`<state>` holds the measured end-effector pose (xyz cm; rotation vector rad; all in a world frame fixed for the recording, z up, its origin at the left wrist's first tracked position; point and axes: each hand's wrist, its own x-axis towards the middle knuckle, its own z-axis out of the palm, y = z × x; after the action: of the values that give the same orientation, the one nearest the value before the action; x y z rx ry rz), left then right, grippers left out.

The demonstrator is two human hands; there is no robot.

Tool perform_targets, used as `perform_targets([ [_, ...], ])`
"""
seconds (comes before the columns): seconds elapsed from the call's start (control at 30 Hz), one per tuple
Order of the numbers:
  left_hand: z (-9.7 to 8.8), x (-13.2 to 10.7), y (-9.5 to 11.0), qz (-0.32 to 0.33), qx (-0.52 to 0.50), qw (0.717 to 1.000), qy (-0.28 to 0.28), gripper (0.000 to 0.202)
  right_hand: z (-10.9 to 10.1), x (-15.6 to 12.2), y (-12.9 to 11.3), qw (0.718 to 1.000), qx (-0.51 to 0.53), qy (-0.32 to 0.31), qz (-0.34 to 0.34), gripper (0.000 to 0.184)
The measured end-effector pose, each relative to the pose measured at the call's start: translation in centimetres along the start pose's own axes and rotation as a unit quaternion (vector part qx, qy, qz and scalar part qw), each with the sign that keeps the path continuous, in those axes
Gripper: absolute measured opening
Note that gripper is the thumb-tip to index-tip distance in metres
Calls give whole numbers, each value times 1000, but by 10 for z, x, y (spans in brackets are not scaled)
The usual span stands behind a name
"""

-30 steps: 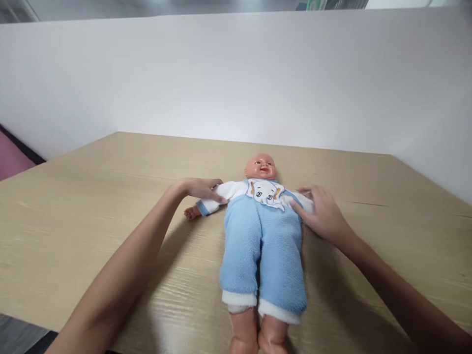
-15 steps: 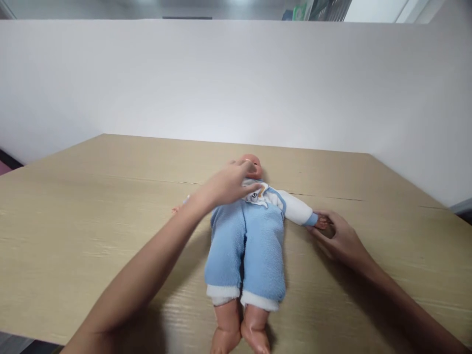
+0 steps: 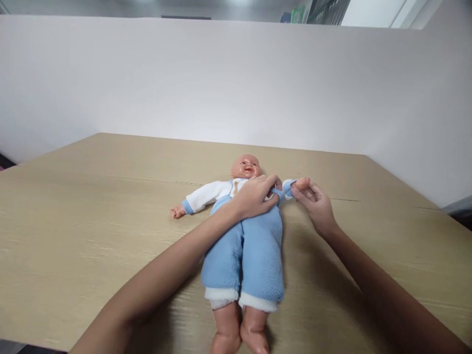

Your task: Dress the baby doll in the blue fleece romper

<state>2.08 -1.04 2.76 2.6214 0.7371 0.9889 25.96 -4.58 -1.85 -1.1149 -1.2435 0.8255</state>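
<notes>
Light wooden table (image 3: pixel 92 196), pale oak-like grain, fills lower part of view; thin seam line runs across top from left to right. White partition wall (image 3: pixel 184 83) stands directly behind table, plain, matte, and turns along right side too. Soft even light falls from above, with brighter patch in middle of partition. Above partition, grey ceiling area (image 3: pixel 110 7), blurred. At upper right, dark shelving with green object (image 3: pixel 299 14), too small to tell. Dark floor strip at far left edge.
</notes>
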Motion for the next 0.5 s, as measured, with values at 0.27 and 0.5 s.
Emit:
perform_targets([
  [0.27,-6,-4,7,-22,-39,995,86,20,41,-22,7,975,-130,-69,-166,19],
  [0.5,6,5,-14,-169,-27,983,67,24,50,-33,0,996,-23,-66,-54,29],
])
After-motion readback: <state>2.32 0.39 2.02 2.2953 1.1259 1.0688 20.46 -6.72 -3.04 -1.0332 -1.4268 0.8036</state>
